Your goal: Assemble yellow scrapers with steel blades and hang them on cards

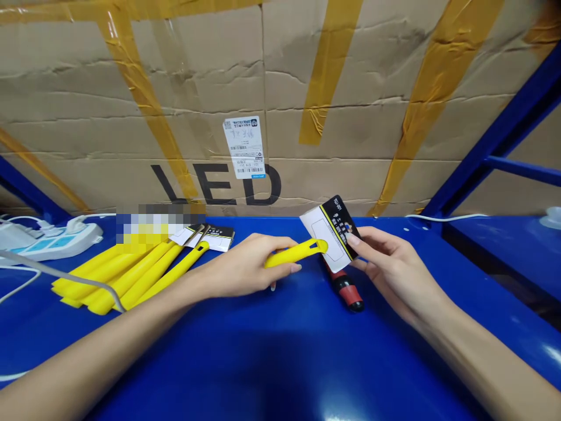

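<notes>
In my left hand is a yellow plastic handle, its fingers closed around it. The handle's free end, with a slot in it, points right and overlaps the face of a black-and-white printed card. My right hand pinches the card's right edge between thumb and fingers. Below the card, a red-and-black tool handle lies on the blue tabletop, its upper part hidden by the card. Several more yellow handles lie in a pile at the left, with similar cards at their upper ends.
A large taped cardboard box stands behind the blue tabletop. At the left are a white power strip and a grey cable crossing over the yellow pile. A blue metal frame post rises at the right.
</notes>
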Demonstrator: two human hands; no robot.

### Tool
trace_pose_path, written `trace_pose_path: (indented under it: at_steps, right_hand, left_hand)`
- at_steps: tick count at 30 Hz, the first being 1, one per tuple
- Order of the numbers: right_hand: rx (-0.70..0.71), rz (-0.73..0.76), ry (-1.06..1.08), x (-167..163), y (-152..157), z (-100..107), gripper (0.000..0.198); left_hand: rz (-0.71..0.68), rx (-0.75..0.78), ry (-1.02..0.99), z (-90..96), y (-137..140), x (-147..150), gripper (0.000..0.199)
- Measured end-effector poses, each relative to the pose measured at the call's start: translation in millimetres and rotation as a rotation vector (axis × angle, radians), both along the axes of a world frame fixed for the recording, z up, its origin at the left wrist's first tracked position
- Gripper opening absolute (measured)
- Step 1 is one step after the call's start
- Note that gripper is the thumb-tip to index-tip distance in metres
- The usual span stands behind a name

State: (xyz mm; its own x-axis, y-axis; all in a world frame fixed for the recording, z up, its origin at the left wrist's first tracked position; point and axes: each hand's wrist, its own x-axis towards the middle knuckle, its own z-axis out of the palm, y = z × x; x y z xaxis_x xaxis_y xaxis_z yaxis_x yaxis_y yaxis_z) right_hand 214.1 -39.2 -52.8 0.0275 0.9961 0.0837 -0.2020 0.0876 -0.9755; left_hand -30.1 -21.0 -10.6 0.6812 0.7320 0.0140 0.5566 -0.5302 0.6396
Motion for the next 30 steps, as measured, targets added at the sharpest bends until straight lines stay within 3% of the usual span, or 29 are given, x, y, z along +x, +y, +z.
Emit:
trace_pose_path:
  at_steps: [5,11,19,26,30]
  right_hand:
    - [0.06,0.025,-0.14,-22,10,9,0.026]
    - [0.111,0.147,-0.241,-76,39,27,0.031]
    - [0.187,0.226,-0.304,-173,92,48,0.023]
    - [0.468,0.248,-0.725,-246,129,51,0.022]
    - [0.501,0.265,-0.851,-271,141,43,0.023]
  left_hand:
    - [0.097,0.303,0.093,2.8,-8,-33,0.045]
    - [0.251,0.409,0.108,11.8,-15,-88,0.04]
    - [0.457,0.62,0.259,44.6,-20,-161,0.032]
    - [0.629,0.526,0.361,45.4,-20,-215,0.037]
    - [0.658,0.449,0.407,36.2,-15,-231,0.038]
